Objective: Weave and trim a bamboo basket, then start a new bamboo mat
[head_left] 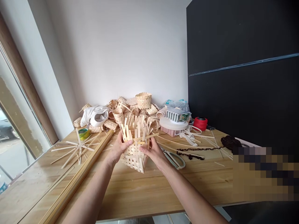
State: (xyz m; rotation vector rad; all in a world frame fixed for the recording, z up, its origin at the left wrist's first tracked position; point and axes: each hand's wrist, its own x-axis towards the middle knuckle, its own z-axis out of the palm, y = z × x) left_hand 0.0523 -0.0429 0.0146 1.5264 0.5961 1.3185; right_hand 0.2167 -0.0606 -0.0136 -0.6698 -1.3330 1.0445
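A half-woven bamboo basket is held up over the table, its checkered body tapering to a corner at the bottom. Loose upright strips stick up around its rim. My left hand grips the left side, thumb lying across the front. On the right side my right hand grips it too, thumb pressed on the weave. A thin horizontal strip crosses the front near the rim, its end jutting out to the right. The fingers of both hands are mostly hidden behind the basket.
A long bundle of strips lies at left, beside a star of crossed strips and a tape roll. Scissors rest at right. Behind are piled woven baskets, a white cloth and a red thread spool.
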